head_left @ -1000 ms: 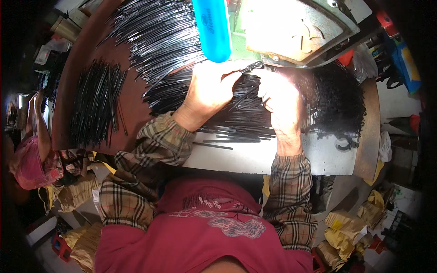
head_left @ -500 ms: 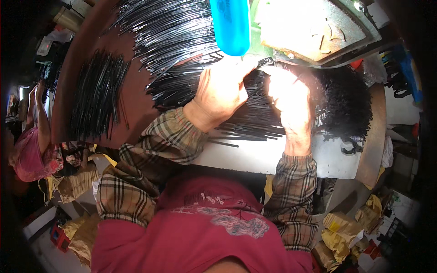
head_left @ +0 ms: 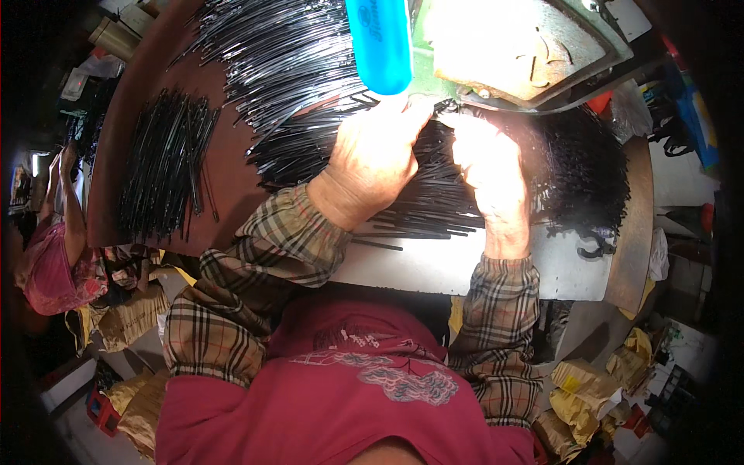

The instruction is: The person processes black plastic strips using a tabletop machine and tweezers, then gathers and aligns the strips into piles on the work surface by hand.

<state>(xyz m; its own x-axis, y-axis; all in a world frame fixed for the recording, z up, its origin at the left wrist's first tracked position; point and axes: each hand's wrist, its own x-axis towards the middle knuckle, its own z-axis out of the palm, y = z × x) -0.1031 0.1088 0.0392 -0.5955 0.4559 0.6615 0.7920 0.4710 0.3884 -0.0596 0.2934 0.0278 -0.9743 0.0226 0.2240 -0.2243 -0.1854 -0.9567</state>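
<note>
Glossy black piece (head_left: 447, 108), apparently between pinched left fingers (head_left: 418, 114) and right fingers (head_left: 466, 130), near slim rods (head_left: 435, 195)

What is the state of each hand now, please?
Left hand: fingers bent; glare hides whether it holds anything.
Right hand: fingers bent beside a small dark part; grip unclear.

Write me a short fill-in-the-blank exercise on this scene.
1. The rounded bar just beyond the left hand is coloured ____.
2. The small separate bundle of black strips lies on the picture's ____ side.
3. Both sleeve covers have a ____ pattern.
4. The dark heap lies to the ____ of the right hand.

Missing words: blue; left; plaid; right.
</note>
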